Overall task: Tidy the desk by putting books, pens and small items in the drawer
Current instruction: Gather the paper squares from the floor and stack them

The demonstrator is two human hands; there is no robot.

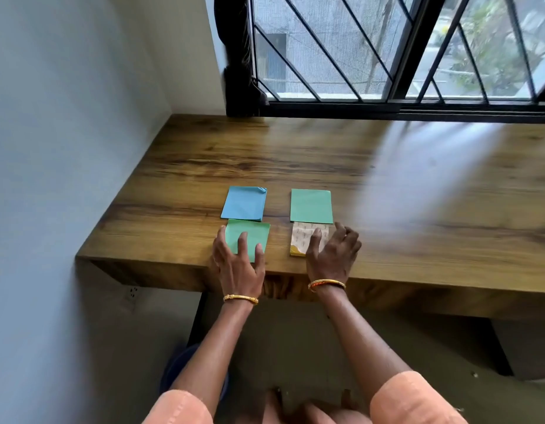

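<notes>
Four thin square paper pads on wooden counter (387, 185); spread hands pressed green pad (250, 235) at 9 o'clock, patterned pad (302, 240) at 3; light, probably slippery, best pinched at edges.

The tabletop (295, 154) is wood-grain, smooth with a soft sheen. Under the left grip (237, 255) lies matt green paper (250, 234); beyond it, matt blue paper (243, 203). Under the right grip (329, 252) is a patterned paper pad (302, 237). Both wrists wear shiny gold-coloured bangles (240, 299).

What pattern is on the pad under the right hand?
White paper pad with small grey marks and a yellow corner, seen in the head view.
</notes>
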